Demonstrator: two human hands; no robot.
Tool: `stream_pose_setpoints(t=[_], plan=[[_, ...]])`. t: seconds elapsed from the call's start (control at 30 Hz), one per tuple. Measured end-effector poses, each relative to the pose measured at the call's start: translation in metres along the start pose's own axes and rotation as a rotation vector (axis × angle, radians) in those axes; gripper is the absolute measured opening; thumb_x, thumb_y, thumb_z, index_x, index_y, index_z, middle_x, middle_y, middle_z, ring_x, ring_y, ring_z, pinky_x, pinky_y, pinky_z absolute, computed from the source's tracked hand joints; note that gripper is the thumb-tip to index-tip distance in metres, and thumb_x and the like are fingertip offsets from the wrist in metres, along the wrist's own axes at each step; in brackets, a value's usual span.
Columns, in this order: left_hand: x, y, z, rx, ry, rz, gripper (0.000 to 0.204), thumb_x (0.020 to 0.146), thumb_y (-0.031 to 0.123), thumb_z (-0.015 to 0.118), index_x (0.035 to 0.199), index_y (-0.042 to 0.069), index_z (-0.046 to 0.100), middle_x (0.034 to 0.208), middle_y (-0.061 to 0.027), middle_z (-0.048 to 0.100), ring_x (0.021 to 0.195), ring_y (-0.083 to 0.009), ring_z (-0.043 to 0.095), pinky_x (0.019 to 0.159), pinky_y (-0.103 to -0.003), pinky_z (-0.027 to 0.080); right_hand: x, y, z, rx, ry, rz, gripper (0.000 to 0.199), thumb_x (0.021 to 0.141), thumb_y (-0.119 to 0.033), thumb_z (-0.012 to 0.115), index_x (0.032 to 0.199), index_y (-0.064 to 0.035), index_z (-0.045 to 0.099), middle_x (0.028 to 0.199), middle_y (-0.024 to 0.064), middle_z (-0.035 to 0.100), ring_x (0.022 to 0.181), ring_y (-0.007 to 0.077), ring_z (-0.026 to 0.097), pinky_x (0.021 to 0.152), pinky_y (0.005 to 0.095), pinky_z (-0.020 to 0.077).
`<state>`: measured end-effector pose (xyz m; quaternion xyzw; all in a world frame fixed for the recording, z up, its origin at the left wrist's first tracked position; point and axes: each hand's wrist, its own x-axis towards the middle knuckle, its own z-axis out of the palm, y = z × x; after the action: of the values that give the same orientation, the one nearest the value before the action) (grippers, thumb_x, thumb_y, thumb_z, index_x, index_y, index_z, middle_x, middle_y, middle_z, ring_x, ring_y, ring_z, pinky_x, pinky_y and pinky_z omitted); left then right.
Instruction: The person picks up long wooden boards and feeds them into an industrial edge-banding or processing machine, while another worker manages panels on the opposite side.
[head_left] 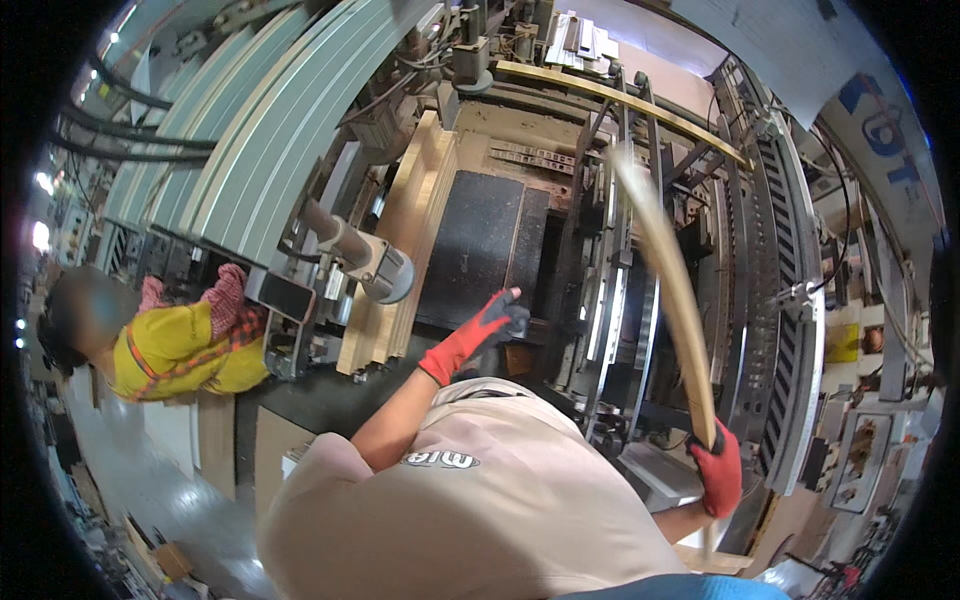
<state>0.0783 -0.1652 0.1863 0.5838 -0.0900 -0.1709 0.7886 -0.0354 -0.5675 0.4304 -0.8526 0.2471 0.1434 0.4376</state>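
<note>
My right hand (718, 472), in a red and dark glove, is closed round the lower part of a long wooden strip (675, 275). The strip rises away from me over the metal rails, and its far end is smeared by motion. My left hand (490, 325), gloved the same way, is held in front of my body with nothing in it. Its fingers are apart, one pointing forward. Beyond it is a dark flat panel (470, 245) in the machine bed. To the left of that panel, several long wooden boards (405, 250) stand side by side.
Metal rails (652, 290) run lengthwise between the dark panel and a striped machine beam (785, 300). Another wooden strip (625, 100) lies across the far end. A round-ended clamp (385, 270) juts out near the boards. Another person (190, 345) in yellow stands at the left.
</note>
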Motion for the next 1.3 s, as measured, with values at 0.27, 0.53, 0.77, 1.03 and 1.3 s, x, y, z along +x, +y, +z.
stream_pose_setpoints(t=[0.27,0.53,0.77,1.03,1.3], plan=[[0.024,0.010,-0.067,-0.425,0.535,0.038,0.048,0.088,0.043,0.057,0.122,0.010,0.049,0.116,-0.0090,0.054,0.105,-0.0243,0.054,0.092,-0.041,0.044,0.121,0.015,0.109,-0.629,0.175,-0.832,0.050,0.060,-0.016,0.077,0.108,-0.0175,0.064,0.091,0.0065,0.061,0.088,0.0272,0.057,0.080,0.0386,0.0436],[0.012,-0.021,-0.089,-0.311,0.761,0.133,0.020,0.089,0.023,0.061,0.105,0.012,0.055,0.090,-0.0007,0.058,0.078,-0.0142,0.056,0.066,-0.029,0.047,0.196,0.038,0.140,-0.682,0.715,-0.516,0.057,0.058,-0.020,0.071,0.114,-0.0172,0.060,0.119,0.0106,0.052,0.116,0.0294,0.046,0.102,0.0543,0.0280],[0.030,-0.011,-0.074,-0.247,0.798,0.172,0.016,0.088,0.017,0.062,0.101,0.011,0.056,0.088,-0.0052,0.062,0.075,-0.0179,0.060,0.065,-0.029,0.050,0.277,0.064,0.159,0.551,0.837,0.012,0.082,0.078,-0.033,0.066,0.135,0.0094,0.027,0.109,0.0313,0.057,0.098,0.0429,0.059,0.087,0.0456,0.0471],[0.051,-0.023,-0.136,-0.064,0.936,0.089,0.016,0.086,0.016,0.061,0.101,0.011,0.056,0.088,-0.0022,0.060,0.077,-0.0141,0.057,0.067,-0.029,0.045,0.288,0.013,0.171,0.383,0.716,0.186,0.085,0.083,-0.038,0.060,0.141,0.0082,0.018,0.114,0.0294,0.056,0.105,0.0401,0.056,0.089,0.0452,0.0445],[0.042,0.007,-0.108,-0.159,0.752,-0.131,0.031,0.087,0.018,0.063,0.113,0.016,0.046,0.085,-0.0033,0.058,0.068,-0.0157,0.056,0.060,-0.030,0.046,0.296,0.022,0.151,0.486,0.753,0.196,0.085,0.082,-0.041,0.061,0.140,0.0080,0.022,0.117,0.0305,0.055,0.109,0.0413,0.054,0.094,0.0435,0.0426]])
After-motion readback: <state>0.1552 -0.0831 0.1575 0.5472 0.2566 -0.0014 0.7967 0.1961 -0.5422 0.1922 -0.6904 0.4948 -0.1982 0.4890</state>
